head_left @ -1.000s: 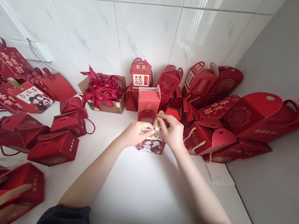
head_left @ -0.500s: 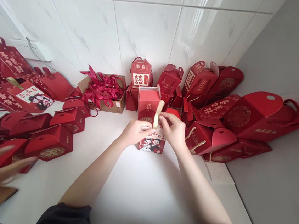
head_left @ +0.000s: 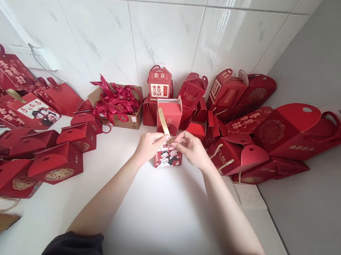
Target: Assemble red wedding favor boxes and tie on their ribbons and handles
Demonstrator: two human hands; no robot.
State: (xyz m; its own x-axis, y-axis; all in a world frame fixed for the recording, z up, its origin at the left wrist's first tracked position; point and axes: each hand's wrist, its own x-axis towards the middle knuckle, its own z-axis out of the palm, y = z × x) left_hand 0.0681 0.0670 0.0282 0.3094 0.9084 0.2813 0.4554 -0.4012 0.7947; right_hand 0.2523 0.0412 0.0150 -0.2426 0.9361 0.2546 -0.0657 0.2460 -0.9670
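Observation:
A small red gift box (head_left: 168,159) with a cartoon bride and groom on its front stands on the white tabletop before me. My left hand (head_left: 148,146) pinches a gold ribbon strap (head_left: 163,122), whose free length sticks up and leans left above the box. Against it, at the box top, my right hand (head_left: 191,148) has thumb and forefinger pressed together. What lies between those right fingertips is too small to make out. Both hands partly cover the upper part of the box. Just behind it stands a taller red box (head_left: 169,113) with raised end flaps.
A cardboard box (head_left: 125,120) of dark red ribbons stands by the tiled wall. Red boxes (head_left: 57,164) crowd the left side, with a gold-strapped bride-and-groom box (head_left: 36,111) behind. More red boxes, several with rope handles, line the right, including a large one (head_left: 292,130).
The gold strap has swung from leaning right to leaning left and is now in my left hand. My right hand has moved slightly left. Another person's hand at the left has gone from view.

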